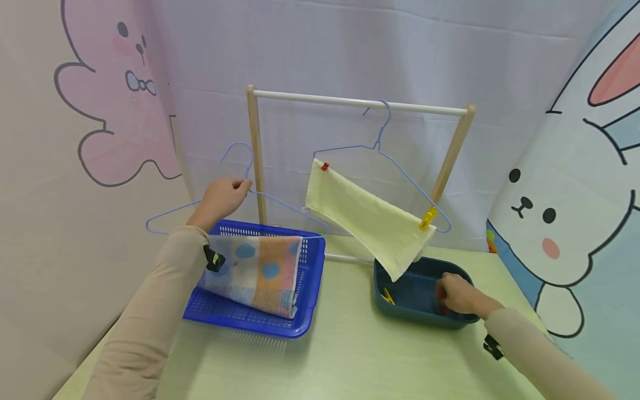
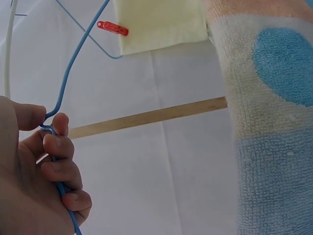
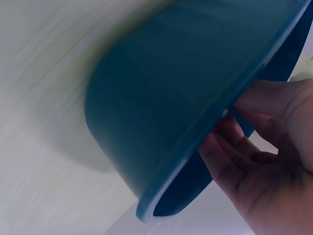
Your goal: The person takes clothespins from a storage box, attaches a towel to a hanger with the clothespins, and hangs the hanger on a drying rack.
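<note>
My left hand (image 1: 220, 203) grips a blue wire clothes hanger (image 1: 287, 205) just below its hook. Over the hanger's lower bar hangs a folded towel (image 1: 255, 272) with patches of orange, pink and blue and blue dots, above a blue basket (image 1: 312, 300). Fingers curl round the hanger wire (image 2: 68, 73) in the left wrist view. My right hand (image 1: 460, 294) reaches down into a dark teal bin (image 1: 410, 315). A bit of red shows by its fingers in the right wrist view; the rim hides the fingertips, so I cannot tell whether they hold it.
A wood-and-white rack (image 1: 345, 101) stands at the back. From it hangs a second blue hanger (image 1: 407, 172), tilted, with a pale yellow cloth (image 1: 365, 214) held by a red clip (image 1: 325, 166) and a yellow clip (image 1: 428, 218). Another yellow clip (image 1: 388, 297) lies in the bin.
</note>
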The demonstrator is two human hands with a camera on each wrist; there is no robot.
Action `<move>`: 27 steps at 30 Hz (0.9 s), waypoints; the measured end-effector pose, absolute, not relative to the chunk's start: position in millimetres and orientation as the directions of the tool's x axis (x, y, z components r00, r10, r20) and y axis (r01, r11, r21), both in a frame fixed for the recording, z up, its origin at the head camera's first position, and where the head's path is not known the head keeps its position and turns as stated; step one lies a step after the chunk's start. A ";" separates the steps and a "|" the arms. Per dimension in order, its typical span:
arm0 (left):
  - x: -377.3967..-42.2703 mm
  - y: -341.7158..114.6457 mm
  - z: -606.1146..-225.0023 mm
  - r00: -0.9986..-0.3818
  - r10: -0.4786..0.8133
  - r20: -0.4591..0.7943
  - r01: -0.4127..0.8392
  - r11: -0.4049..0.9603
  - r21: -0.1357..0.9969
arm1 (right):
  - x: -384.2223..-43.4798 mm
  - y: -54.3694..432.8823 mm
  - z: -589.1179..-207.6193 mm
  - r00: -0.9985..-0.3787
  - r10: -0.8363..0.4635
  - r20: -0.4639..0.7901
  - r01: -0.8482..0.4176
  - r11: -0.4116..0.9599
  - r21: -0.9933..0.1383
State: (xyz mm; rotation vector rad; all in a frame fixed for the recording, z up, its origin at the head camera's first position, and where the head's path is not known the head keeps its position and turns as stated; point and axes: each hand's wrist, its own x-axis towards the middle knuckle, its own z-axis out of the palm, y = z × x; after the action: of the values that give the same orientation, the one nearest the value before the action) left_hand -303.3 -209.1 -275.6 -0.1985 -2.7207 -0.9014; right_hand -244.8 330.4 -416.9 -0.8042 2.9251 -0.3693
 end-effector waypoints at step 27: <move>-296.1 -195.1 -235.1 -0.916 0.061 0.397 0.284 0.798 0.531 | -233.0 329.7 -400.8 -0.841 -0.532 0.092 -0.537 0.804 -0.254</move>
State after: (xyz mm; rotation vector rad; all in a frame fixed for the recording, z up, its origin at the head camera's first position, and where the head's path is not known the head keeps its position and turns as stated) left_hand -296.1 -195.1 -235.1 -0.2614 -2.6246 -0.8568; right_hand -233.0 329.7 -400.8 -0.8886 2.9989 -0.4302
